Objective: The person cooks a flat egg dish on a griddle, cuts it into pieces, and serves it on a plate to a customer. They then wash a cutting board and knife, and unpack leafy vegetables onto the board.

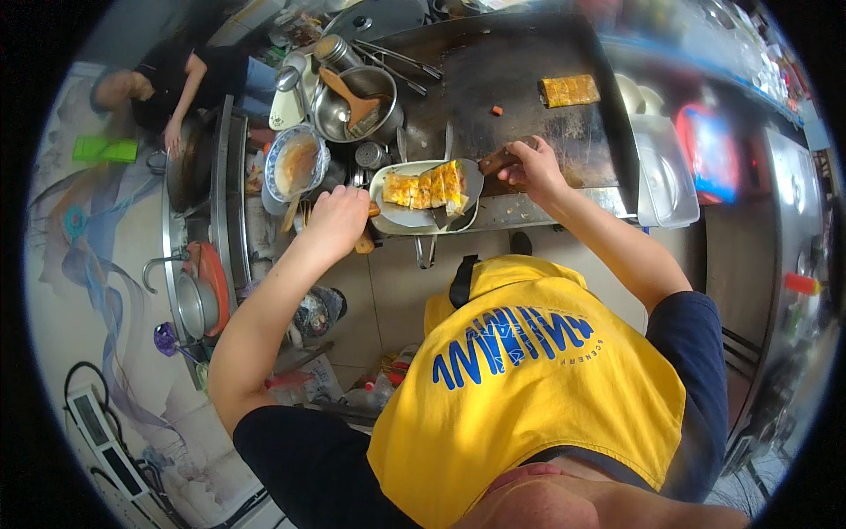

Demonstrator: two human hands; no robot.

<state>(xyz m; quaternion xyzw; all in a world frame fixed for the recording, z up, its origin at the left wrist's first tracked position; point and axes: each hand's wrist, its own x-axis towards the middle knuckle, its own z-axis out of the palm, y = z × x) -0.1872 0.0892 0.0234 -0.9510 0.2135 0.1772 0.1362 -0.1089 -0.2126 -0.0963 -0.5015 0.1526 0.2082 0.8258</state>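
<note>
My left hand (340, 219) is closed around a wooden-handled metal scraper, the end of its handle (375, 209) showing beside my fingers. With my right hand (534, 170) I grip the brown wooden handle (497, 161) of a second scraper, whose rounded metal blade (472, 178) reaches left. Between the hands, a browned yellow egg pancake (423, 188), cut into several strips, lies over an oval pale plate (391, 168) at the griddle's front edge. Metal blades sit under and against the strips. How much of the pancake touches the plate itself, I cannot tell.
Another cut pancake (570, 90) and a small orange-red piece (497, 111) lie on the flat griddle (456, 79). Left stand a steel pot (360, 106) with a wooden-handled brush (347, 99), a patterned bowl (297, 163) and a shaker (371, 156). A co-worker's hand (173, 137) rests by a wok (188, 168).
</note>
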